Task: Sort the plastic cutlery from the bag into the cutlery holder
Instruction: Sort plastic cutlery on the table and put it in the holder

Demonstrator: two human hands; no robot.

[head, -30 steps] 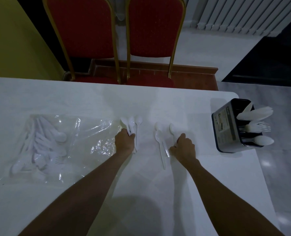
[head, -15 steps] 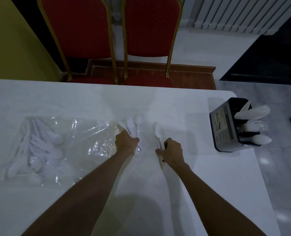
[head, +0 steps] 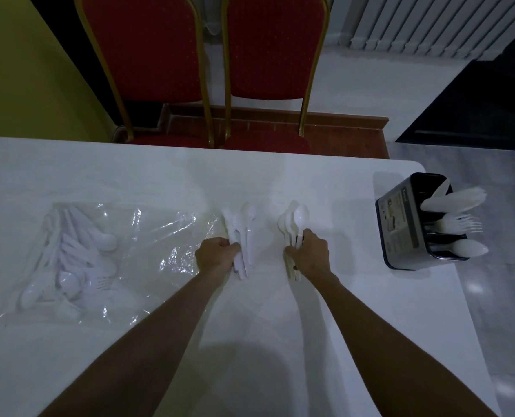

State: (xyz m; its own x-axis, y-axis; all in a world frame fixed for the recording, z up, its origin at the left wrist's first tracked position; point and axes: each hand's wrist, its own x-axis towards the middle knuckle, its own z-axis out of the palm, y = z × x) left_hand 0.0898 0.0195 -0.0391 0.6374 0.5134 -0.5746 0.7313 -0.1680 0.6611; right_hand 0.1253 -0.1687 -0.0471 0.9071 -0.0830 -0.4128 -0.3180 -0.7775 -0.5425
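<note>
The left hand (head: 217,256) and right hand (head: 310,254) each grip a bunch of white plastic spoons (head: 300,217) by the handles, likely to fill the dark box-shaped cutlery holder (head: 400,227) at the table (head: 280,179)'s right edge faster.

Just the one feed on my end: a wide-angle cam on the person's head, looking forward and down over the white worktop (head: 129,176). It sits close in. Both forearms run up from the bottom edge, and the left hand (head: 217,255) and right hand (head: 310,254), each gripping a bunch of spoons (head: 245,224), land about mid-frame. The bag (head: 147,236) falls at the left, the cutlery holder (head: 400,224) near the right edge. The top of the frame reaches past the far edge to two red chairs (head: 141,46) and a radiator (head: 430,22).
</note>
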